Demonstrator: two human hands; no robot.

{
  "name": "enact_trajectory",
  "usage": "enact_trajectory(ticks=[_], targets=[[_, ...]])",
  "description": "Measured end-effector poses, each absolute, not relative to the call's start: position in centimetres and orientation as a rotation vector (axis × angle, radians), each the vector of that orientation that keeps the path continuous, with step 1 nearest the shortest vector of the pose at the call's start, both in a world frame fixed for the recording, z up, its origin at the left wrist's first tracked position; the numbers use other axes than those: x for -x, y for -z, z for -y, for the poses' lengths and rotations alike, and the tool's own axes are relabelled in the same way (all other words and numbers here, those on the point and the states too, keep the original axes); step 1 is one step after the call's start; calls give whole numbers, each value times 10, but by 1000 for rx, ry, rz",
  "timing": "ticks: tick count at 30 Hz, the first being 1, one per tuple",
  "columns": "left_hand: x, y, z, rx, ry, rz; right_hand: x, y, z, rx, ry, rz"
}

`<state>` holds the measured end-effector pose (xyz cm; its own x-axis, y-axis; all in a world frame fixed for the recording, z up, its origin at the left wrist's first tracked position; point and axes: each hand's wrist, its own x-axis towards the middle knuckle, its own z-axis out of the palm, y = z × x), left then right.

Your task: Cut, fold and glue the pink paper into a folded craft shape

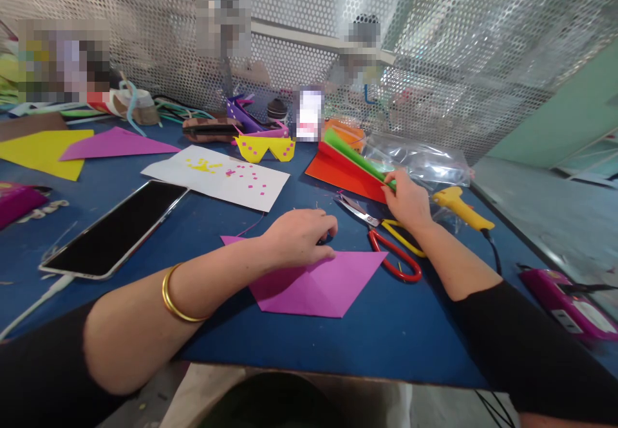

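Note:
My left hand (302,238) rests palm down on a folded magenta paper (321,283) lying on the blue table (338,341), with a small dark thing half hidden under its fingers. My right hand (408,199) reaches forward and pinches the near end of a stack of coloured paper sheets (350,161), green on top and red-orange below. Red and yellow handled scissors (386,235) lie between the two hands, just below my right hand.
A yellow glue gun (461,208) lies right of my right hand, by a clear plastic bag (420,161). A phone (116,228), white sheet (217,177), yellow paper glasses (265,148), yellow and magenta papers (116,143) and a pink device (567,299) lie around. Mesh wall behind.

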<state>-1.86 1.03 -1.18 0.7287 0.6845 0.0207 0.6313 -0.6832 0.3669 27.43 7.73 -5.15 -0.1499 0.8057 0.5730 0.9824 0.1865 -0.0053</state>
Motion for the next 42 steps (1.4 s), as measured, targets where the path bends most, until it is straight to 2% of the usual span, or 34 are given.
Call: enact_trajectory(ticks=[20,42], targets=[[18,11,-10,-2587,-224,-1032,-266,48,-78,1630,604,2418],[18,11,-10,-2586,-225,-1028,-272,50,-83,1851,574,2035]])
